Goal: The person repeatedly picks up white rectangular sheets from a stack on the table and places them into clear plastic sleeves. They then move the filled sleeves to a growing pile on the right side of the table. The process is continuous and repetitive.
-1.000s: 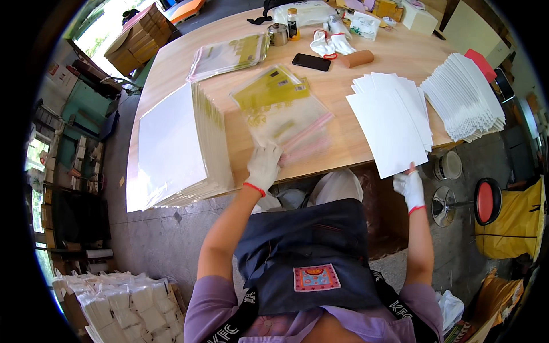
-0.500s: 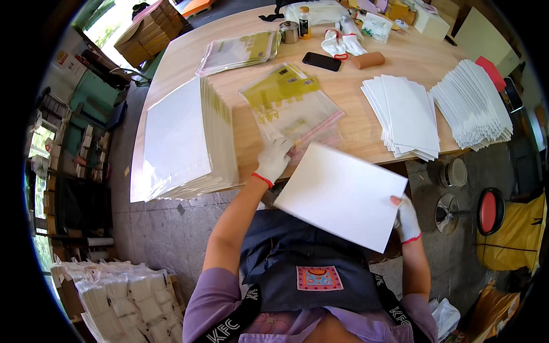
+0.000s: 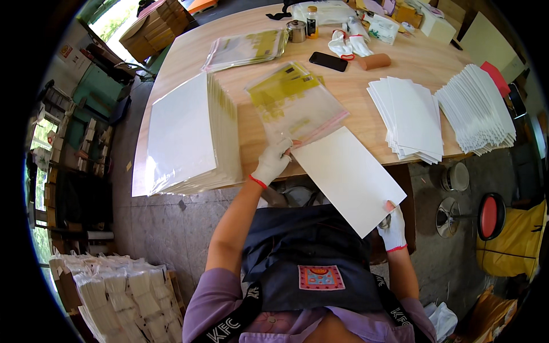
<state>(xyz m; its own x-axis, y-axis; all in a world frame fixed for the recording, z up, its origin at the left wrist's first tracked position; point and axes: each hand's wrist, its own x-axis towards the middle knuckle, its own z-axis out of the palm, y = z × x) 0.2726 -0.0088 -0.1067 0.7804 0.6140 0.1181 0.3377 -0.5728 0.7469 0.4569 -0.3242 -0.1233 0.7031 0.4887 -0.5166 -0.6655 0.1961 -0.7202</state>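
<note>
In a white glove with a red cuff, my right hand [image 3: 392, 227] grips the near right end of a white rectangular board [image 3: 350, 180], thumb on top. The board slants over the table's front edge. Its far left corner meets the mouth of a clear plastic bag [image 3: 320, 117] with yellow-green print. My left hand [image 3: 272, 162], gloved the same way, pinches the near edge of that bag; whether it also touches the board's corner I cannot tell. More printed bags lie beneath this one. Left of them stands a tall stack of bagged white boards [image 3: 180, 127].
Two stacks of white boards [image 3: 413, 117] [image 3: 477, 108] stand on the right of the wooden table [image 3: 349, 86]. Further back are a pile of printed bags [image 3: 243, 50], a phone [image 3: 328, 61], a brown roll [image 3: 375, 61], spare gloves [image 3: 349, 46], a metal pot [image 3: 295, 31] and a bottle [image 3: 311, 23].
My right hand has moved nearer to me and slightly left, turning the board so its corner points at the bag's mouth. My left hand stays at the bag's edge.
</note>
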